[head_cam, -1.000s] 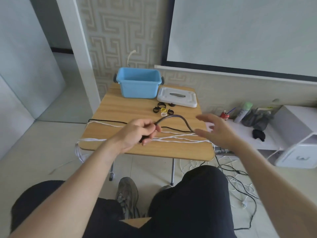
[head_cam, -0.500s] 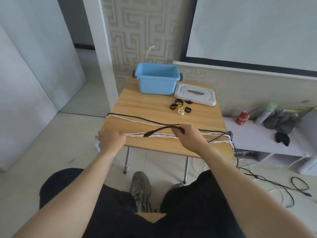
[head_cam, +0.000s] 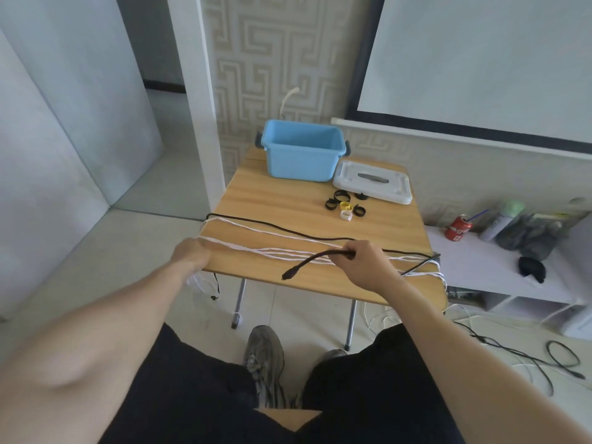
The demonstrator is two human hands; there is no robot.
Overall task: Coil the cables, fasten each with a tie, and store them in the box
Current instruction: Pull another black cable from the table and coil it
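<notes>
Cables lie stretched across the wooden table (head_cam: 272,200), and in the head view my right hand (head_cam: 362,267) pinches the black cable (head_cam: 307,261) near its plug, which sticks out to the left of my fingers. My left hand (head_cam: 189,256) sits at the table's left edge among the white cables (head_cam: 282,249); I cannot tell whether it grips them. To coil well, I judge I should feed even loops into my right fingers. Beyond my knuckles wait the cable ties (head_cam: 344,208), the blue box (head_cam: 302,150) and its white lid (head_cam: 373,182).
</notes>
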